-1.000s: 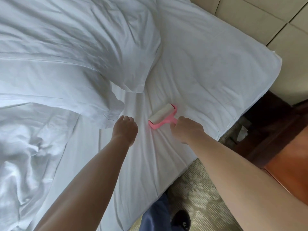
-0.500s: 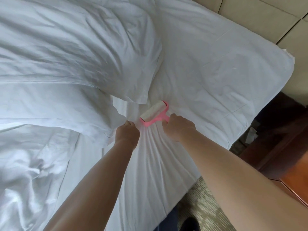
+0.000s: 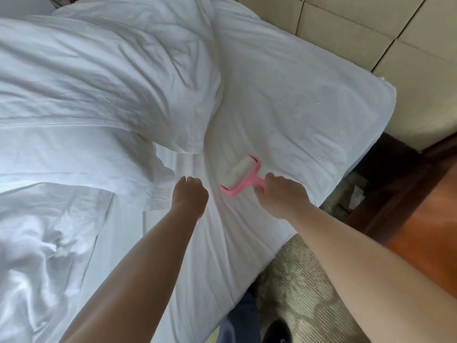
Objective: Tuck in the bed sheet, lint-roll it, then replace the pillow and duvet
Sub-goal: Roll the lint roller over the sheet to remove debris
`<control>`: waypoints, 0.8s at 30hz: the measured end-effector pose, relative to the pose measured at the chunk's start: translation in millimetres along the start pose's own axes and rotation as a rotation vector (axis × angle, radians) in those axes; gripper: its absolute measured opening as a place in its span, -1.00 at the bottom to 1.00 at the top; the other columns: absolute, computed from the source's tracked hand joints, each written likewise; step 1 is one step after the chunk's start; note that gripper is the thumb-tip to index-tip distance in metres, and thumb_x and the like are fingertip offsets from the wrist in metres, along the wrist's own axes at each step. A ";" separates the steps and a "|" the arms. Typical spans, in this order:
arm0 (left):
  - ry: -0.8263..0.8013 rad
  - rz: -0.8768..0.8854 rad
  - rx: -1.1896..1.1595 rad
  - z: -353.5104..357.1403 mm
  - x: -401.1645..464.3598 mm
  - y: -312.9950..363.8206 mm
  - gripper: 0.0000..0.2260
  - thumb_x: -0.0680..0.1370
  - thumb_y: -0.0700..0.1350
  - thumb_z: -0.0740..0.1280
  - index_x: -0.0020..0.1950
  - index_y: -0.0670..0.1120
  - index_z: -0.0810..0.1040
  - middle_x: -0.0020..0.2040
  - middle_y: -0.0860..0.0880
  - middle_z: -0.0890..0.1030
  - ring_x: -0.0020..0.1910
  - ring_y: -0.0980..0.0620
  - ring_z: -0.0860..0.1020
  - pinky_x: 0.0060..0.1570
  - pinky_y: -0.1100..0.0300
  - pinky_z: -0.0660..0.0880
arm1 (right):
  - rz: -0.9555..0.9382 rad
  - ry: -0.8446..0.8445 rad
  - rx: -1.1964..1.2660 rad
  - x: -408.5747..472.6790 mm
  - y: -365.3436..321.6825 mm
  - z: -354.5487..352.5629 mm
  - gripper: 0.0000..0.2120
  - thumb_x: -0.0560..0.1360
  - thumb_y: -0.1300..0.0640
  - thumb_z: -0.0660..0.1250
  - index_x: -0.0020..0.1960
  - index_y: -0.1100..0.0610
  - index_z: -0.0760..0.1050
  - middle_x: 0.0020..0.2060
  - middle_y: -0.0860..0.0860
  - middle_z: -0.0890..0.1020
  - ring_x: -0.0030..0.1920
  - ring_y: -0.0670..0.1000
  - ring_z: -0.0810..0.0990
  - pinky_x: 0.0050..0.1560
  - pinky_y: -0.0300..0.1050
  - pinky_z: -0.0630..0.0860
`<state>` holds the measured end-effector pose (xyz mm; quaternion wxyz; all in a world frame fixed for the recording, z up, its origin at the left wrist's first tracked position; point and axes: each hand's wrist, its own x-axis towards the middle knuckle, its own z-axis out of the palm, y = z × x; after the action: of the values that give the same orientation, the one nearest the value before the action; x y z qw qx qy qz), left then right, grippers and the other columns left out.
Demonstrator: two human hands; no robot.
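Observation:
A white bed sheet (image 3: 284, 102) covers the mattress up to its right corner. My right hand (image 3: 282, 194) grips the handle of a pink lint roller (image 3: 241, 173), whose white roll lies on the sheet near the bed's middle. My left hand (image 3: 190, 194) presses down on the sheet just left of the roller, its fingers curled under. A large white pillow (image 3: 103, 78) lies at the upper left, its corner hanging close above the roller. The crumpled white duvet (image 3: 42, 243) is bunched at the lower left.
A beige padded headboard (image 3: 371, 28) runs along the upper right. Beside the bed are patterned carpet (image 3: 304, 288), a dark wooden nightstand (image 3: 408, 194) and a scrap of white paper (image 3: 356, 196). My trouser leg and black shoe (image 3: 277, 330) show at the bottom.
The roller went forward towards the pillow corner, then came back towards me and to the right. My left hand stayed pressed on the sheet beside it.

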<state>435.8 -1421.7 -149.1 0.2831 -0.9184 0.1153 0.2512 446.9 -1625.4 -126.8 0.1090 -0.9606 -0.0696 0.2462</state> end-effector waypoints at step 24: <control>0.208 0.107 -0.060 -15.4 118.7 -20.0 -0.59 0.58 -0.24 0.11 0.44 -0.25 0.29 0.37 -0.17 0.36 0.35 -0.12 0.33 0.40 0.09 0.22 | 0.348 -0.062 0.182 113.4 -1.4 -17.0 -0.53 0.63 -0.14 -0.13 0.21 0.18 0.34 -0.13 0.03 0.46 0.00 0.12 0.60 -0.14 -0.10 0.37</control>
<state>549.5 -1422.5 -191.4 0.2280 -0.9401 0.1854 0.1728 553.6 -1605.8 -163.9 0.1491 -0.9363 0.1167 0.2960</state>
